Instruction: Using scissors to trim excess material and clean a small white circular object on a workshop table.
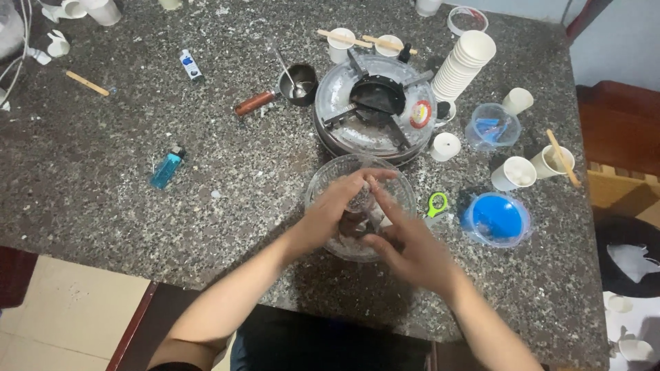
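Note:
A clear glass bowl sits on the speckled granite table right in front of me. Both my hands reach into it. My left hand comes in from the left, its fingers curled around a small glass-like object held over the bowl's middle. My right hand comes from the lower right, and its fingers touch the same small object from the other side. What lies at the bottom of the bowl is hidden by my hands.
A round gas burner stands just behind the bowl, with a small metal pot and spoon to its left. Stacked white cups, a blue lid, green scissors and a blue lighter lie around.

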